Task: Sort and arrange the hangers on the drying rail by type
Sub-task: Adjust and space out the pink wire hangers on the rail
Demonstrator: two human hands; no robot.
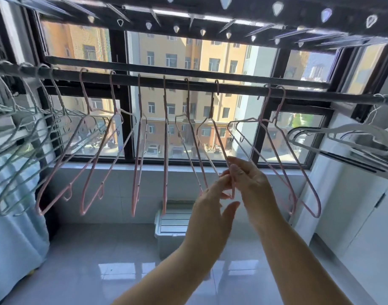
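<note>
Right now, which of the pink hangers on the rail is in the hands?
The sixth pink hanger from the left. Only its lower corner is pinched by the right hand, with the left hand touching; the others hang free.

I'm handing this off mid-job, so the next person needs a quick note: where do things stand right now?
Right hand pinches the lower end of a pink hanger hooked on the rail; left hand touches it with straight fingers, thumb apart.
Green hangers bunch at the rail's left, other pink hangers spread along the middle, white hangers at the right.
Done: colours look grouped.
Left: probably evening out the pink ones' spacing.
</note>
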